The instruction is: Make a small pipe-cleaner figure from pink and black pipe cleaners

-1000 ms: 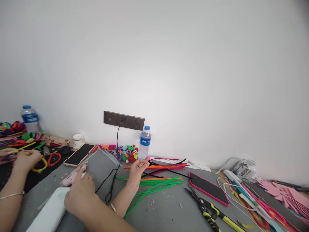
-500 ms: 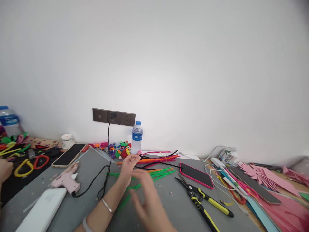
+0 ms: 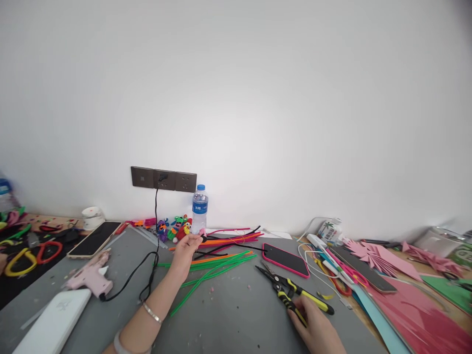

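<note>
My left hand (image 3: 183, 255) pinches a small black-and-pink craft piece (image 3: 203, 237), mostly hidden behind the fingertips. From it a long black pipe cleaner (image 3: 236, 244) runs right toward the phone. My right hand (image 3: 313, 322) is closed around the handles of the black-and-yellow pliers (image 3: 285, 291), which lie on the mat with their jaws pointing to the upper left. Green pipe cleaners (image 3: 216, 272) are spread in front of my left hand, and orange and red pipe cleaners (image 3: 230, 241) lie behind them.
A pink glue gun (image 3: 90, 280), a white power bank (image 3: 55, 319) and a phone (image 3: 95, 239) are at left. A water bottle (image 3: 199, 211) stands by small figures (image 3: 174, 228). A pink-cased phone (image 3: 285, 259), cables and pink paper (image 3: 416, 305) lie at right. Another person's hand (image 3: 3, 263) shows far left.
My right hand has moved from beside my left hand to the pliers' handles at the right. My left hand keeps its pinch. The view has shifted slightly to the right.
</note>
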Motion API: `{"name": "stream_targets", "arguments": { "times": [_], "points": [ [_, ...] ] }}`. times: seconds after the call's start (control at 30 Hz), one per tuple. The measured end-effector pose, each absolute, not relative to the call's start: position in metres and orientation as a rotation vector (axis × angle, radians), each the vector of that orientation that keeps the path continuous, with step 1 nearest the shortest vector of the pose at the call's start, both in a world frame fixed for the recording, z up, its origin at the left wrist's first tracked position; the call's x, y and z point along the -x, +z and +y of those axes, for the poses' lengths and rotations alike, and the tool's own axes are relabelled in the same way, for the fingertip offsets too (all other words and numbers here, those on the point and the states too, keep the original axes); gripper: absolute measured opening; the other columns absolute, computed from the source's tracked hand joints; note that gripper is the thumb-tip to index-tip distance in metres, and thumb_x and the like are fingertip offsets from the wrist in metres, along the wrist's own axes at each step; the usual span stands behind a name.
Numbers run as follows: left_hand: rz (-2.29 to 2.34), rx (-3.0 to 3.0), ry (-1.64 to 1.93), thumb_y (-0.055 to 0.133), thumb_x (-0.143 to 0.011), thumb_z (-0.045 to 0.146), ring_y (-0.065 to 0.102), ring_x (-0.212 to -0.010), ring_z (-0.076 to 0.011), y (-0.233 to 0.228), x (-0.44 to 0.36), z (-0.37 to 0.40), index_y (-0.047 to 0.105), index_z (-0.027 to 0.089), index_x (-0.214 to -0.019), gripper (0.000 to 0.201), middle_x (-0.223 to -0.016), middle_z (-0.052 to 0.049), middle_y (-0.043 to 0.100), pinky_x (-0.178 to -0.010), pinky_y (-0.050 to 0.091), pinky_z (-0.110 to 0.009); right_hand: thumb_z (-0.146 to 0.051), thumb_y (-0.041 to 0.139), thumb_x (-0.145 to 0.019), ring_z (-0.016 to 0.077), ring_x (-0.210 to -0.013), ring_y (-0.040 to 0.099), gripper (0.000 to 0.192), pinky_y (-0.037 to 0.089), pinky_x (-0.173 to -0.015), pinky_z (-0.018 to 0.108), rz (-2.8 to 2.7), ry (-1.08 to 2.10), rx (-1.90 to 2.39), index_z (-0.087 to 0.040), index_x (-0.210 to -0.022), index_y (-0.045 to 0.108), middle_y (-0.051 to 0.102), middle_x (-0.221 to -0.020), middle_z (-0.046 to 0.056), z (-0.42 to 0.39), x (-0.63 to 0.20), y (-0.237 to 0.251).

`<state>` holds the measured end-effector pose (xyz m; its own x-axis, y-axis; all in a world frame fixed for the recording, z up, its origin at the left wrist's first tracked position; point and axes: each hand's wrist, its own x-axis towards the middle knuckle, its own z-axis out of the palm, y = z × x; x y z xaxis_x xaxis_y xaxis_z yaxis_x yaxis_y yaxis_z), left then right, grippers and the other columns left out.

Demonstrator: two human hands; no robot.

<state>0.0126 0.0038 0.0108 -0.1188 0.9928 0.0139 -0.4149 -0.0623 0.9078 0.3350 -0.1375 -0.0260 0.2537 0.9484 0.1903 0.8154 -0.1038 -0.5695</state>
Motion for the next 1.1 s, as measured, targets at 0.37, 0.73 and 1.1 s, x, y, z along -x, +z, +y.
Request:
{"name": "stream_targets", "arguments": {
  "times": [0.37, 0.73, 1.1],
  "points": [
    [0.915, -0.853, 1.468, 0.086, -0.049, 0.044, 0.049, -0.059, -0.0121, 0.016, -0.013, 0.003, 0.065, 0.019, -0.063, 0.036, -0.052, 0.007, 0.045, -0.067, 0.042, -0.026, -0.059, 0.055, -0.069, 0.0271, -0.068, 0.064, 0.039, 0.049, -0.062, 0.032, -1.428, 0.736, 1.885, -0.022, -0.073, 0.063, 0.066, -0.069, 0.007, -0.147, -0.319, -0.015],
    [0.927, -0.862, 1.433, 0.085, -0.053, 0.044, 0.043, -0.057, -0.0111, 0.013, -0.012, 0.004, 0.064, 0.018, -0.064, 0.035, -0.054, 0.007, 0.039, -0.063, 0.040, -0.025, -0.059, 0.061, -0.078, 0.0092, -0.047, 0.029, 0.041, 0.025, -0.043, 0.022, -1.191, 0.884, 1.120, -0.020, -0.088, 0.055, 0.034, -0.055, -0.007, -0.079, -0.244, 0.049],
    [0.932, -0.868, 1.374, 0.086, -0.049, 0.041, 0.046, -0.059, -0.0121, 0.021, -0.016, -0.002, 0.063, 0.019, -0.061, 0.034, -0.053, 0.007, 0.042, -0.063, 0.038, -0.024, -0.058, 0.065, -0.074, 0.0102, -0.049, 0.035, 0.041, 0.027, -0.045, 0.023, -1.360, 0.907, 1.159, -0.020, -0.074, 0.051, 0.041, -0.056, -0.005, -0.016, -0.245, 0.003]
  ]
}}
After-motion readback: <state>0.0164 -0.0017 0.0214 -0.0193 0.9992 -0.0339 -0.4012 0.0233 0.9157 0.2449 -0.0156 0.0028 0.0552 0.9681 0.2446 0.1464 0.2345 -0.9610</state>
